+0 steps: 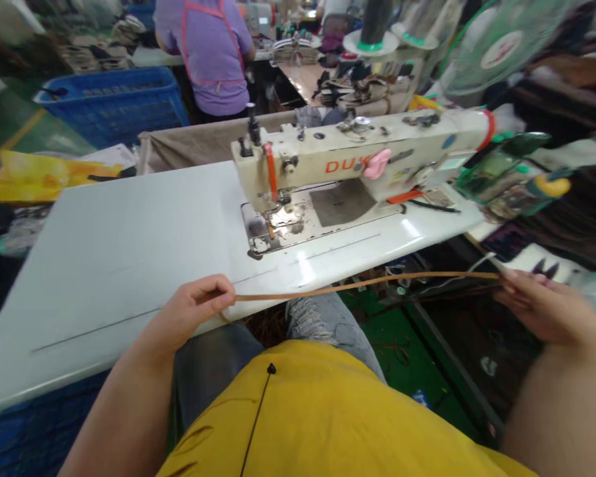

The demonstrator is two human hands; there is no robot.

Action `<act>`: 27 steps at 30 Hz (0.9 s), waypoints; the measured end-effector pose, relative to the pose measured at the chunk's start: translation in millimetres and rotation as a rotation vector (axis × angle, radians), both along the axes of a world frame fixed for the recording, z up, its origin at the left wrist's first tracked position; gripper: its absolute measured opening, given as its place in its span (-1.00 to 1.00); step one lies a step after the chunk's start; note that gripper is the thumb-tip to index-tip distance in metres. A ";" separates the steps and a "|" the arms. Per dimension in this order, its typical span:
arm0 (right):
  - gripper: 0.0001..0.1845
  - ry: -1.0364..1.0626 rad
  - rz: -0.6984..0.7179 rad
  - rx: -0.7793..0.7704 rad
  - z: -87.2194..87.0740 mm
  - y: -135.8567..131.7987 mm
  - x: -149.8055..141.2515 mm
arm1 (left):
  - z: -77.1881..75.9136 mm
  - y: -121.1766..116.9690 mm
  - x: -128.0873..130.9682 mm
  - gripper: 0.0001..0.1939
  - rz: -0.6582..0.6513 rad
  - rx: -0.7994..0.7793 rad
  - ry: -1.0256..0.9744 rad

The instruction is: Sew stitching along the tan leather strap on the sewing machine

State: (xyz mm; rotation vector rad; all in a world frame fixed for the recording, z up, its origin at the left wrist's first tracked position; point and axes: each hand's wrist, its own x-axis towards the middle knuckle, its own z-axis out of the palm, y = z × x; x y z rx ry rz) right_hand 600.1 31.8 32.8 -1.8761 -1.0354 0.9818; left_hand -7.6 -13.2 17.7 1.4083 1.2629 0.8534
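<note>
A thin tan strip (362, 283) stretches taut between my two hands, just off the near edge of the white sewing table (129, 252). My left hand (196, 309) is closed, pinching the strip's left end over the table edge. My right hand (541, 305) is out to the right past the table, fingers pressed together on the strip's other end. A cream sewing machine (357, 162) with orange lettering stands on the table beyond the strip, its needle plate (268, 228) nearest my left hand.
A blue plastic crate (114, 103) sits on the floor at the back left. A person in a purple shirt and apron (208, 50) works behind the table. A green fan (501, 43) is at the upper right. Yellow material (40, 175) lies at the left.
</note>
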 end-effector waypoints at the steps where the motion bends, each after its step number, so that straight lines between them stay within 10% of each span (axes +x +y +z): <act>1: -0.43 0.136 -0.004 0.051 9.6 -1.8 -7.3 | -4.4 1.1 -1.4 -0.69 -0.066 -0.003 0.115; 8: -0.39 0.378 0.167 0.216 42.4 -3.5 -46.2 | -24.2 20.9 31.3 -0.64 -0.228 0.246 0.489; 19: -0.41 0.379 0.714 0.046 42.3 8.6 -144.0 | 18.8 37.3 162.7 -0.52 -0.407 0.151 -0.043; 27: -0.40 0.393 0.965 -0.065 21.7 22.1 -196.6 | 8.4 39.8 174.6 -0.66 -0.396 -0.014 -0.302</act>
